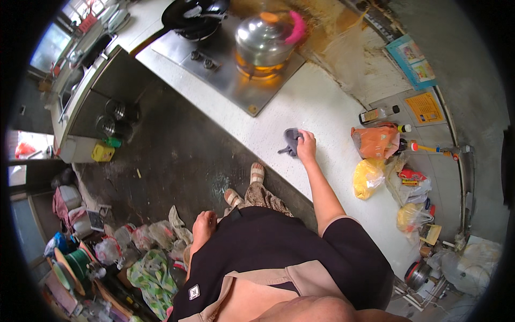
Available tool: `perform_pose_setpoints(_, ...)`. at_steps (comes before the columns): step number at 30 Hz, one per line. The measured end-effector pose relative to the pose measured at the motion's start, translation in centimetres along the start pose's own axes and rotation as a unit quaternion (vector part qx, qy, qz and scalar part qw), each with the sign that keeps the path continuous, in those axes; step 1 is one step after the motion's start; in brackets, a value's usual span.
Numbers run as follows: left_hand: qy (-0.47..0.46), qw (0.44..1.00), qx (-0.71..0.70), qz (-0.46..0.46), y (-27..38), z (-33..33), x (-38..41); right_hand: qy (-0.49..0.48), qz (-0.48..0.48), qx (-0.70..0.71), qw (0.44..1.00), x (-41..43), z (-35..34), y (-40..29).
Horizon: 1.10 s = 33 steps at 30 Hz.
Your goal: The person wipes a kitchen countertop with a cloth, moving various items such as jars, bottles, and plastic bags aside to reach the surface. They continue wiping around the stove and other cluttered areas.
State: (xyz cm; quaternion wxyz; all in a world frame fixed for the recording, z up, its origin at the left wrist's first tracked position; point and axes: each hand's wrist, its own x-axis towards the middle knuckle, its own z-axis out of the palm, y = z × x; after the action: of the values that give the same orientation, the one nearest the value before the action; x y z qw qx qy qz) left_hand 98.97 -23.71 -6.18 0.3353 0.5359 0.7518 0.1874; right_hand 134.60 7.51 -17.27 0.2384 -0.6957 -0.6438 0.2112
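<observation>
My right hand point(306, 144) grips a dark grey cloth point(291, 139), which lies bunched on the speckled white countertop point(277, 124). The cloth's loose end trails to the left of my fingers. My left hand point(204, 223) hangs low by my side, over the floor and away from the counter. Its fingers are partly hidden, and I see nothing in it. Beyond the cloth, a steel gas hob point(241, 90) is set into the counter. A shiny metal kettle point(261, 42) with a pink-wrapped handle sits on its right burner, with an orange glow beneath.
A black wok point(193, 18) stands at the hob's left, its handle jutting past the counter edge. Along the wall are a glass bottle point(378, 114), an orange plastic bag point(374, 141) and a yellow bag point(367, 179). Plastic bags point(161, 233) and a cable spool point(76, 263) crowd the floor behind left.
</observation>
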Motion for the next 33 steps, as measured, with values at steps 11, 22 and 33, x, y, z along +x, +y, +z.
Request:
perform_pose_setpoints(11, 0.001, 0.999, -0.009, 0.054, 3.7, 0.3, 5.9, -0.014, 0.008, -0.04, 0.999, 5.5, -13.6, -2.7)
perform_pose_setpoints(22, -0.087, 0.98, 0.055, 0.169, 7.5, 2.5, 15.1, 0.349, 0.066, 0.053, 0.933, 6.9, -34.5, 3.9)
perform_pose_setpoints(33, -0.148, 0.961, 0.152, 0.179, 9.8, 4.5, 17.5, 0.491, 0.242, -0.128, 0.827, 11.1, -49.3, 33.7)
